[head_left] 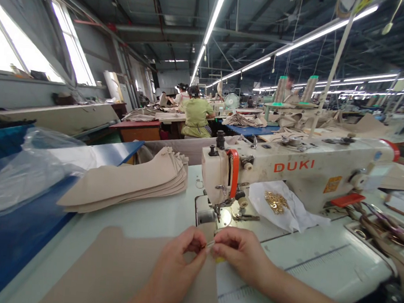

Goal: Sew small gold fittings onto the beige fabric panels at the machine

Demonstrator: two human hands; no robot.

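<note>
My left hand point(181, 262) is closed in a pinch on a small gold-brown piece, mostly hidden by the fingertips. Facing it, my right hand point(240, 253) also pinches, and what it holds is too small to name. A thin light strip shows between the two sets of fingertips. Beneath my hands lies a large flat beige panel point(114, 266). Just beyond them stands a white sewing machine point(264, 168), its lamp lighting the needle area. Several small gold metal pieces point(276, 203) lie on a white sheet point(297, 221) by the machine.
A stack of beige panels point(128, 183) lies behind left on the pale table. Clear plastic point(34, 170) covers part of a blue surface point(20, 249) at left. Straps and scissors point(383, 217) crowd the right side. A co-worker point(196, 115) sits farther back.
</note>
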